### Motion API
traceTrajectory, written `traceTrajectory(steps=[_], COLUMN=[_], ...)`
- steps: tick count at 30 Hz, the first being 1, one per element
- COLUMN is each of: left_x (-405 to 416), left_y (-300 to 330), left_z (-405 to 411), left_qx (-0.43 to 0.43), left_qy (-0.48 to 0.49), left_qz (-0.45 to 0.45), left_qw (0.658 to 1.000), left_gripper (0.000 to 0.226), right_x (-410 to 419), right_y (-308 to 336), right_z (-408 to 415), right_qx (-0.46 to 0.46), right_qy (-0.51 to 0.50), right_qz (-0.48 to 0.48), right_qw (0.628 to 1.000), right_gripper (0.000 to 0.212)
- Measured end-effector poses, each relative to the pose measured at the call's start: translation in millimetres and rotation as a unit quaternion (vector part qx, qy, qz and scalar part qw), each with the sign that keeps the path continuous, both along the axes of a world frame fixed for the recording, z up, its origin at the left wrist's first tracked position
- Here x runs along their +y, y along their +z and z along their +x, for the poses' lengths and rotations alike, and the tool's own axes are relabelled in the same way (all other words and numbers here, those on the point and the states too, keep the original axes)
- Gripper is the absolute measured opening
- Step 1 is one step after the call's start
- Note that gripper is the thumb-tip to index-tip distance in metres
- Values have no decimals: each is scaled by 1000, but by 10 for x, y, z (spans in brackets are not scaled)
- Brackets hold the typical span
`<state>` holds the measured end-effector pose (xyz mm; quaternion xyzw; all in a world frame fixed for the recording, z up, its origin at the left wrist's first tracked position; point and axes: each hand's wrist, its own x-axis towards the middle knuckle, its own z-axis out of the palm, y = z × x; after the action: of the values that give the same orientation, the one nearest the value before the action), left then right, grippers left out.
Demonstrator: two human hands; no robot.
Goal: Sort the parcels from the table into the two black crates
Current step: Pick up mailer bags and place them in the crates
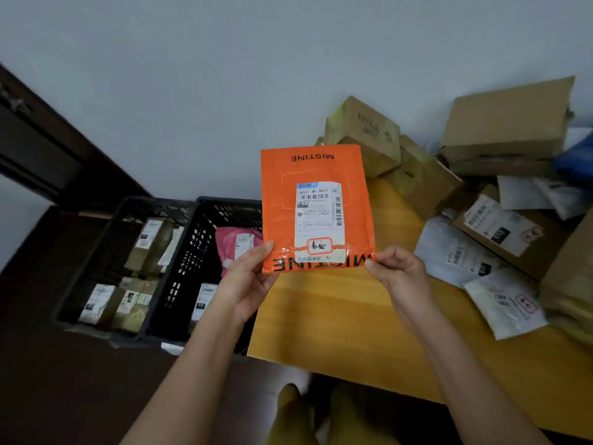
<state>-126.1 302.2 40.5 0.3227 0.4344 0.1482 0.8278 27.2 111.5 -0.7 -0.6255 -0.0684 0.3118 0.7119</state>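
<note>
Our left hand (248, 277) and right hand (396, 268) pinch the bottom corners of the orange parcel (316, 208), holding it upright above the table's (337, 319) left edge. We judge we are reading its label (317, 216); next comes choosing between the left crate (128, 261) and right crate (205, 268).
</note>
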Motion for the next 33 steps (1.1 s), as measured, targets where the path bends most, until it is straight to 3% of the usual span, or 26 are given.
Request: traceTrajectory(steps=[9,15,21,26,30,33], left_x=[344,716,1117,1364,1465,1493], left_y=[43,-48,-236,-203,-243,-307], left_z=[-910,-1926,-3177,-3989,-4320,-4426], left_qx=[3,46,88,97,125,130], left_qy=[45,79,138,164,119,113], left_qz=[-2,11,17,-6,2,-11], left_qw=[999,996,986,982,985,985], left_gripper=[22,18,27,32,32,31], right_x=[535,1067,1672,2053,2263,2402], right_y=[117,227,31,20,23,-12], right_z=[-606,-1537,-2806,-3575,-3853,-3974], right_qx=[-53,-67,-96,-55,0,-28], right_qy=[72,134,277,374,356,330], right_qz=[-48,-76,-186,-220,-173,-180], right_qw=[995,986,938,899,918,926], right_gripper=[30,26,14,53,76,88])
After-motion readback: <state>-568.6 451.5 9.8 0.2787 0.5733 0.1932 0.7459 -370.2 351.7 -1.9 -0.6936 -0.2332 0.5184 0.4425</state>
